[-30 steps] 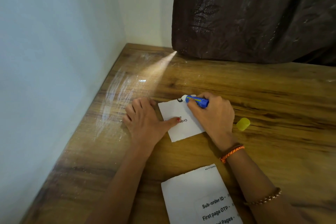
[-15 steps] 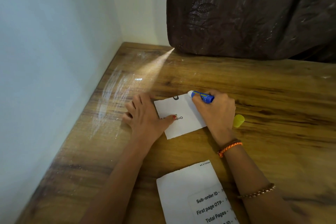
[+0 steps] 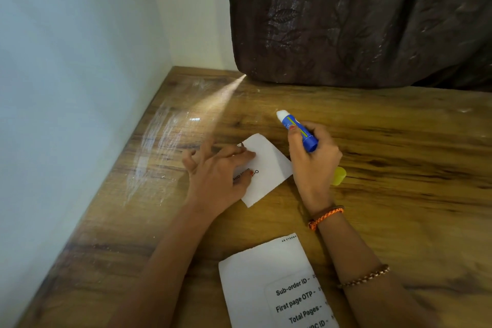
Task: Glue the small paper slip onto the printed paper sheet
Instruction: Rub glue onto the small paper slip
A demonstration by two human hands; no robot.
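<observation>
A small white paper slip with a little black print lies on the wooden table. My left hand rests on its left part, fingers and thumb pinching its edge. My right hand grips a blue glue stick, lifted off the slip, with its white tip pointing up and left. The printed paper sheet lies near the front edge, between my forearms, with black lines of text on it.
The glue stick's yellow cap lies on the table just right of my right wrist. A white wall bounds the table on the left. A dark brown curtain hangs over the back edge.
My right hand has lifted the glue stick off the slip's far corner and drawn it right. My left hand's fingers have slid onto the slip and taken hold of it.
</observation>
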